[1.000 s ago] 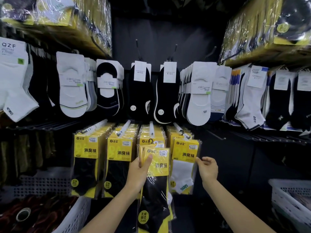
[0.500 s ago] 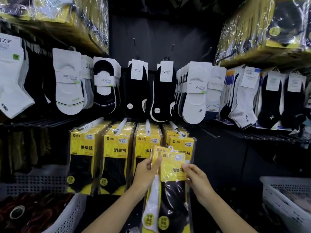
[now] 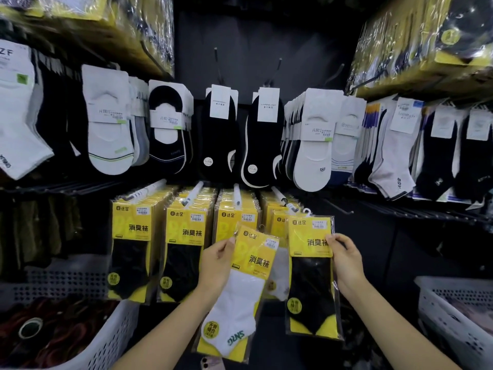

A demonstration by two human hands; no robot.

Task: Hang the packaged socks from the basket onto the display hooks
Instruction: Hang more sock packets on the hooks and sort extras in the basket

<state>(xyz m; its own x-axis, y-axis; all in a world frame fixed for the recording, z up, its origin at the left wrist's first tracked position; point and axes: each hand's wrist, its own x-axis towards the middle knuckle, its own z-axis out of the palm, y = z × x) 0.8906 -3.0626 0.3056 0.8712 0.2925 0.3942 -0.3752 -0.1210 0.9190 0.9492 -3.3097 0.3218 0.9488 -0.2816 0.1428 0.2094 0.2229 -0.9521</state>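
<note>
Hanging step: right hand (image 3: 346,260) pinches black-sock pack (image 3: 312,276) near rightmost hook (image 3: 284,200), left hand (image 3: 216,263) grips white-sock pack (image 3: 240,284); next, likely thread black pack's hanger onto hook tip.

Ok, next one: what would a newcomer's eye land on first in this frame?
The two hands in the lower centre: the left hand holds a yellow pack of white socks tilted, and the right hand holds a pack of black socks upright beside it. Behind them, a row of matching yellow packs hangs on hooks, with socks on cards in the row above.
</note>
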